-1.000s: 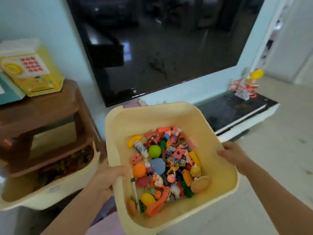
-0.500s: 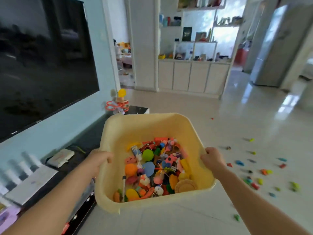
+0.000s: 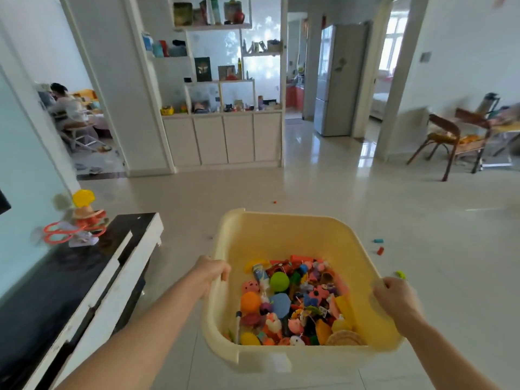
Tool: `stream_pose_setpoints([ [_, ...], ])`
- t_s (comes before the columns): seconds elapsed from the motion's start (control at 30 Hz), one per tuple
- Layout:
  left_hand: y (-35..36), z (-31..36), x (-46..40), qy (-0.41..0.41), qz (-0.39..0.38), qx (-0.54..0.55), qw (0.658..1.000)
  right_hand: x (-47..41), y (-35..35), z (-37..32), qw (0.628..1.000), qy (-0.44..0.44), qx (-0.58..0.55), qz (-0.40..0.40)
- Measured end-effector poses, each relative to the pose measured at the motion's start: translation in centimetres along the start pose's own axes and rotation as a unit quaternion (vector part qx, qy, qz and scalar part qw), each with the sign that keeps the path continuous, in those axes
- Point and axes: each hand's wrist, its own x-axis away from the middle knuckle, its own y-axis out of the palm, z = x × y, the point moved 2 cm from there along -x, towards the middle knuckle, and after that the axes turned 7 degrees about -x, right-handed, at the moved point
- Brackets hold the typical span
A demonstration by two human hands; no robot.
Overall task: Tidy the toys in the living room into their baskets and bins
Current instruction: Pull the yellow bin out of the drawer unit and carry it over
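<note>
Both arms reach forward, the hands gripping opposite sides of a bin.

The left hand point(image 3: 212, 271) has its fingers curled over the left rim of the yellow bin point(image 3: 281, 235), knuckles up, forearm bare and running in from the lower left. The right hand point(image 3: 395, 298) clasps the right rim with fingers curled under and its back facing up, slightly blurred; its forearm comes in from the lower right.
</note>
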Motion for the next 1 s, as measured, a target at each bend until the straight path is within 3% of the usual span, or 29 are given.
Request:
stream_pose_setpoints([
  [0.4, 18.9, 16.7, -12.4, 0.110, -0.133, -0.102, 0.980, -10.4, -9.0, 6.1, 0.974, 0.157, -0.032, 0.162],
  [0.73, 44.6, 27.3, -10.4, 0.163, -0.267, -0.186, 0.931, -18.4, -23.6, 17.9, 0.932, 0.260, -0.012, 0.252],
  [1.0, 62.5, 35.7, -6.9, 0.163, -0.338, -0.152, 0.914, -27.4, -37.0, 24.7, 0.914, 0.292, -0.010, 0.283],
])
